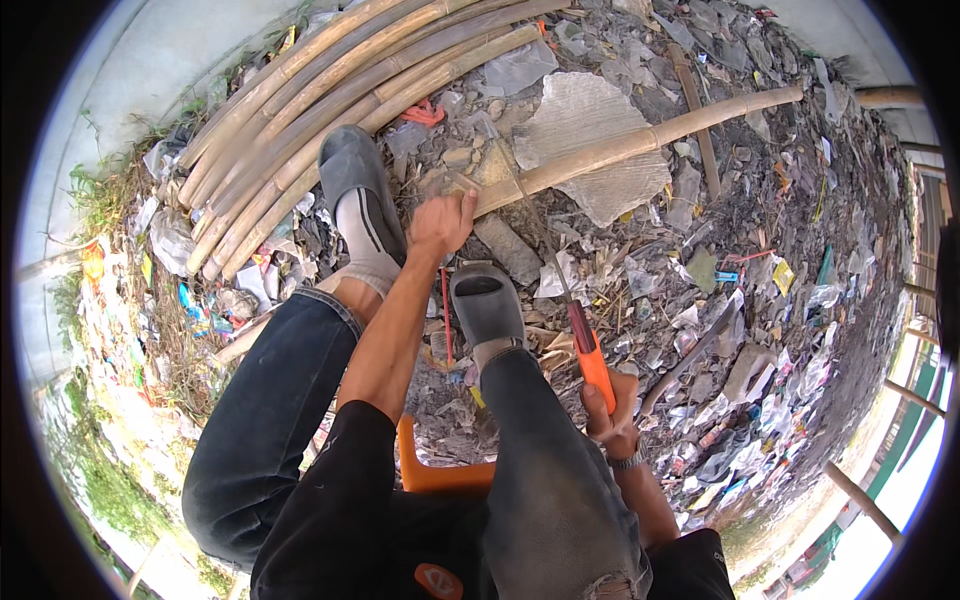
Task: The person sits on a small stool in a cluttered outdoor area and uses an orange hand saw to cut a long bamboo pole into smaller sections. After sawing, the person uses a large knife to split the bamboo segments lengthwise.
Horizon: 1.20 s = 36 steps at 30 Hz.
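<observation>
Right hand (612, 412) is gripping the orange-handled saw (590, 355) — blade apparently angling up-left toward the bamboo pole (640, 143), which left hand (440, 225) is clasping at its near end.

Yellow wrapper (782, 274): I see a small crumpled square on the ground at right, yellow with a dark patch.
Blue scrap (727, 276): a short bright blue strip just left of the yellow wrapper.
Teal packet (827, 268): a narrow green-blue piece, right of the yellow wrapper.
Orange-yellow wrapper (93, 262): crumpled, at the far left edge near the grass.
Blue packets (192, 303): small, among litter left of my knee.
Signs, screens: I see none.
</observation>
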Each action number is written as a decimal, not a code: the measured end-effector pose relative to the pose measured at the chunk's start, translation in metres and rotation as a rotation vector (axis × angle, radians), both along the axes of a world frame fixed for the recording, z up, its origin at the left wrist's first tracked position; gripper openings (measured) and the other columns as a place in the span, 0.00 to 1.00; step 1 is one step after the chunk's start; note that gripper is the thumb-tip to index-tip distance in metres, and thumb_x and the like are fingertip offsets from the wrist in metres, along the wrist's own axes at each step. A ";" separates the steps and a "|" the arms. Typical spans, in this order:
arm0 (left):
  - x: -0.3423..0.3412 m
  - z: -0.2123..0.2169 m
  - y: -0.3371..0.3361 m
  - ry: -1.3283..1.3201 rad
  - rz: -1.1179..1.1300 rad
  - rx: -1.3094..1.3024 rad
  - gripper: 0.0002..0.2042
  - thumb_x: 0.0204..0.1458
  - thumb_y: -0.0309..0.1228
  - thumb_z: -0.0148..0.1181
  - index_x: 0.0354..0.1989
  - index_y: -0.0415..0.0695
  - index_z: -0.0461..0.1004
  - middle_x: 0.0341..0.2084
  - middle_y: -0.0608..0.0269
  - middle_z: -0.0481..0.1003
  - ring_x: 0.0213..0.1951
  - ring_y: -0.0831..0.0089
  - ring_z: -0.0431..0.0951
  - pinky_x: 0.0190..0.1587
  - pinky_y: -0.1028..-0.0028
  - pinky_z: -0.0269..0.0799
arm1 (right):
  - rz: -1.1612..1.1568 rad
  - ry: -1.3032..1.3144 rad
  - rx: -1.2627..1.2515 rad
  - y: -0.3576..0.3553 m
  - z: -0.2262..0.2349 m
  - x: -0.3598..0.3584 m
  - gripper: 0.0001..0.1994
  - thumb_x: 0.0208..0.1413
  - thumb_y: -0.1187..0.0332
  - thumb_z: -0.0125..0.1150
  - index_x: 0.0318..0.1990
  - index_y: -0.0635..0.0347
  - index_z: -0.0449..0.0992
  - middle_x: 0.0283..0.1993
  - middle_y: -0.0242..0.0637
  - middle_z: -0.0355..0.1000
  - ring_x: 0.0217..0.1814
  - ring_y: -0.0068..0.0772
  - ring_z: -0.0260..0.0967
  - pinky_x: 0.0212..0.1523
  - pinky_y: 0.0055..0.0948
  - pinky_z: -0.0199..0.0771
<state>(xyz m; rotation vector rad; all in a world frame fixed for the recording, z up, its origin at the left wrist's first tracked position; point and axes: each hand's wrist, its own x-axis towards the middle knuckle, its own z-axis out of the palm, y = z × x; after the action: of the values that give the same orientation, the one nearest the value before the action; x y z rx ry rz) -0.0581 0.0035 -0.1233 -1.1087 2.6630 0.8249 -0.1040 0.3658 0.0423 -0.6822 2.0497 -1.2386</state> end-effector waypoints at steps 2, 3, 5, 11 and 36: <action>-0.012 0.002 -0.007 0.004 0.023 -0.001 0.33 0.71 0.52 0.33 0.40 0.37 0.81 0.35 0.34 0.81 0.43 0.37 0.81 0.50 0.46 0.76 | -0.042 0.085 -0.028 -0.035 -0.025 -0.009 0.15 0.52 0.64 0.60 0.19 0.62 0.66 0.14 0.38 0.59 0.12 0.39 0.57 0.19 0.36 0.58; -0.021 0.007 -0.018 -0.010 0.010 -0.004 0.32 0.71 0.51 0.32 0.40 0.37 0.81 0.35 0.34 0.81 0.44 0.37 0.81 0.50 0.45 0.75 | -0.039 0.161 -0.077 -0.042 -0.032 -0.010 0.15 0.51 0.65 0.60 0.18 0.62 0.66 0.14 0.38 0.59 0.12 0.39 0.58 0.19 0.36 0.58; -0.017 0.012 -0.010 -0.089 0.022 0.053 0.31 0.71 0.50 0.32 0.45 0.39 0.80 0.37 0.33 0.81 0.46 0.37 0.81 0.52 0.44 0.74 | 0.009 0.090 -0.092 -0.003 -0.065 0.000 0.14 0.51 0.66 0.60 0.19 0.62 0.66 0.14 0.39 0.59 0.12 0.40 0.57 0.19 0.36 0.57; -0.003 -0.009 -0.009 0.111 0.284 0.005 0.20 0.67 0.42 0.41 0.46 0.44 0.80 0.37 0.41 0.82 0.43 0.40 0.82 0.48 0.47 0.75 | 0.108 0.031 -0.106 -0.034 -0.019 -0.042 0.11 0.53 0.66 0.63 0.27 0.65 0.72 0.17 0.35 0.61 0.16 0.28 0.56 0.21 0.31 0.57; 0.002 -0.016 -0.005 0.311 0.461 0.071 0.12 0.65 0.39 0.52 0.42 0.48 0.81 0.30 0.46 0.83 0.37 0.43 0.83 0.42 0.49 0.76 | -0.057 -0.187 0.053 -0.111 0.089 -0.037 0.10 0.61 0.69 0.66 0.36 0.67 0.74 0.25 0.29 0.64 0.27 0.17 0.56 0.27 0.25 0.58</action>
<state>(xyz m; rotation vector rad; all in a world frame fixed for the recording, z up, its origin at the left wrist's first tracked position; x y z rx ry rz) -0.0565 -0.0013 -0.1392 -1.7386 2.6121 1.2490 -0.1406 0.2550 0.1308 -0.4678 1.9510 -1.2266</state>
